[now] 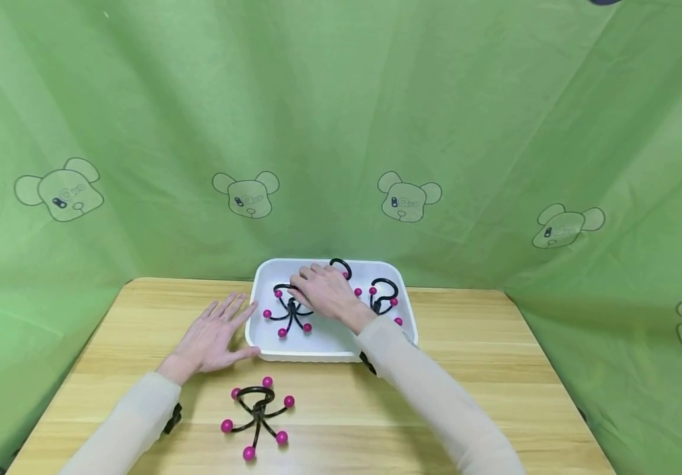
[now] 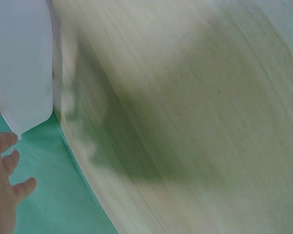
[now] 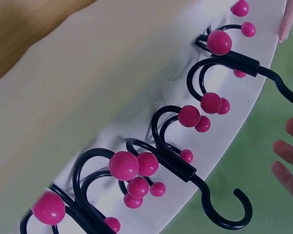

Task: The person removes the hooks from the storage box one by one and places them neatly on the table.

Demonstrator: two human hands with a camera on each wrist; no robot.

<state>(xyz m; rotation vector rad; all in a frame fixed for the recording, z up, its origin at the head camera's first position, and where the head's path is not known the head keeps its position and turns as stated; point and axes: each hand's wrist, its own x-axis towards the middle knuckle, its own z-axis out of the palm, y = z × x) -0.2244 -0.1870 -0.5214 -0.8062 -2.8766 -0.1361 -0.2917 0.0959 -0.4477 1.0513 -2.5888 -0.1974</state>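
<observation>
A white tray holds several black hook hangers with pink ball tips. My right hand reaches into it, thumb and index finger at the hook of the left hanger; part of that hook is hidden behind the fingers. The same hanger leans in the right wrist view, its hook running toward spread fingers. My left hand lies with straight fingers at the tray's left side, thumb and index tips right at the rim. A further hanger stands on the table, in front of the tray.
At the tray's right sits another hanger, with one more hook at the back behind my right hand. The wooden table meets a green curtain with printed bear heads at the back and sides.
</observation>
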